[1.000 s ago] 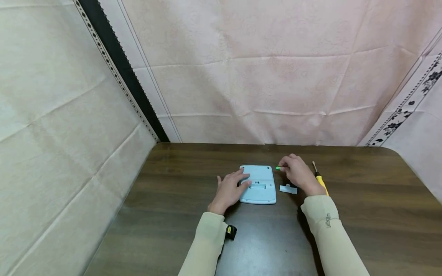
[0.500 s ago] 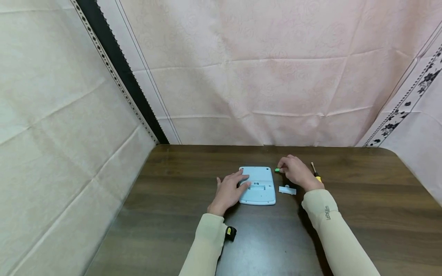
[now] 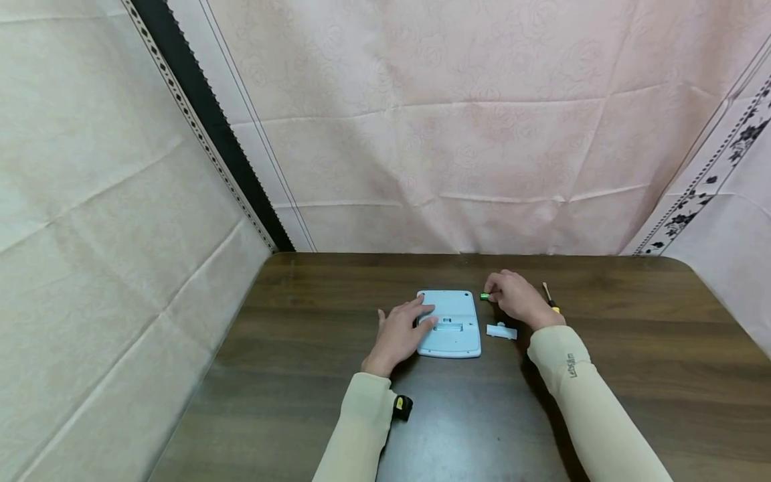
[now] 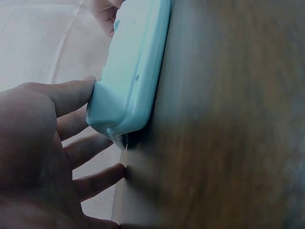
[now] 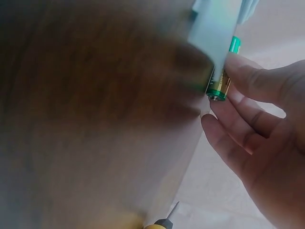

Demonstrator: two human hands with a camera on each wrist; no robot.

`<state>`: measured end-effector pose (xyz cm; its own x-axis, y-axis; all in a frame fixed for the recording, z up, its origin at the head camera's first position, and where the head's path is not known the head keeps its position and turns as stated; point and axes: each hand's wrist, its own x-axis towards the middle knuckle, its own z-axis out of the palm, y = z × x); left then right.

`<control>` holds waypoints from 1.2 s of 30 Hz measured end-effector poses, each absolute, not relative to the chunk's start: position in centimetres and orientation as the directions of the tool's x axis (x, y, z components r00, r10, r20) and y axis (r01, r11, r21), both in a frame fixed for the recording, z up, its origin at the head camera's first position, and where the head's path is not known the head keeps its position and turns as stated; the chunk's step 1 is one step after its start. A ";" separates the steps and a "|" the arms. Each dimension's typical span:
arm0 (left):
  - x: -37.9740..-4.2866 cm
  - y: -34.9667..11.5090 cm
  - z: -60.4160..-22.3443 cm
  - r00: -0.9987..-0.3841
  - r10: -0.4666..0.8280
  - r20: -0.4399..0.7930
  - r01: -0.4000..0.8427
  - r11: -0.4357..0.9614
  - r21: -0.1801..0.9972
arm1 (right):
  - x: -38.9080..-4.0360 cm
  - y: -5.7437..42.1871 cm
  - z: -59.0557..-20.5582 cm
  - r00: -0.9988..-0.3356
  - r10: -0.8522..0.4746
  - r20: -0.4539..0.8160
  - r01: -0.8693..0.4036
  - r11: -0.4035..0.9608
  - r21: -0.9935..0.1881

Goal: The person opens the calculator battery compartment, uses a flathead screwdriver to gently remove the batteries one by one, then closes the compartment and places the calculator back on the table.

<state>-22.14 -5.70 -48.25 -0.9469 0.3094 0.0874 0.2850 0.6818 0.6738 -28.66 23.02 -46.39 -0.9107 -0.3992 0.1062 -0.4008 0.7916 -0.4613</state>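
Note:
A light-blue device point(image 3: 452, 341), shaped like a desk calculator, lies on the table with its back up and a small battery slot point(image 3: 448, 327) uncovered. My left hand point(image 3: 397, 335) rests over its left edge, fingers spread and fairly straight. The left wrist view shows the thumb touching the device's side point(image 4: 114, 100). Just right of the device, my right hand point(image 3: 515, 298) pinches a green and gold battery point(image 5: 219, 90) between thumb and fingers. Part of the battery is hidden by the thumb. The loose light-blue battery cover point(image 3: 501, 331) lies below that hand.
A screwdriver point(image 3: 551, 301) with a yellow and black handle lies right of the right hand, partly hidden by the wrist. The brown wooden table point(image 3: 325, 321) reaches back to a pale cloth point(image 3: 482, 147). Another cloth hangs at the left.
The right forearm has shifted slightly right and covers more of the screwdriver. The right hand keeps its pinch on the battery, nearly still. The left hand and device have hardly moved.

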 end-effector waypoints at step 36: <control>-22.2 -5.6 -48.3 -0.948 0.307 0.088 0.284 0.680 0.676 | -25.8 23.8 -45.1 -0.964 -0.258 0.072 -0.246 0.748 -0.616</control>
